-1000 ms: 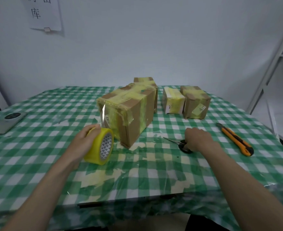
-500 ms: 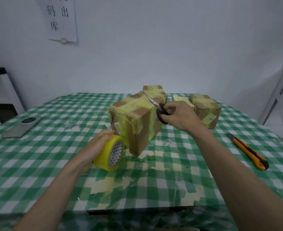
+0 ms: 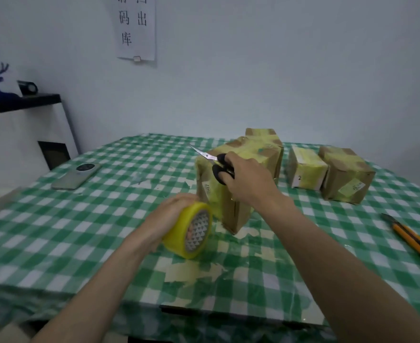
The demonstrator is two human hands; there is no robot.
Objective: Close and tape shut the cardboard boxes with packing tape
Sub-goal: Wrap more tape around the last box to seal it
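Box [image 3: 231, 191] at centre, already wrapped in yellow tape, standing on table [image 3: 55, 233] with roll at its seven o'clock and scissors over its top. Step in hand, by judgement: severing the strip that ran from roll to box. Next move likely called for: blades brought down onto that strip, roll pulled taut, then loose end pressed flat. Strip itself too clear to make out.

Phone [image 3: 76, 175] at ten o'clock of box, lying flat, well apart.

Left hand [image 3: 172, 216] curled over roll [image 3: 191, 231], gripping it from above, roll tilted on edge just beside box's near corner.

Right hand [image 3: 248, 179] wrapped round black handles of scissors [image 3: 216, 164], fingers through loops, blades pointing toward ten o'clock and seemingly slightly parted; could not tell for sure.

Two smaller boxes [image 3: 327, 174] at three o'clock, taped. Knife [image 3: 411, 246] at four o'clock, untouched.
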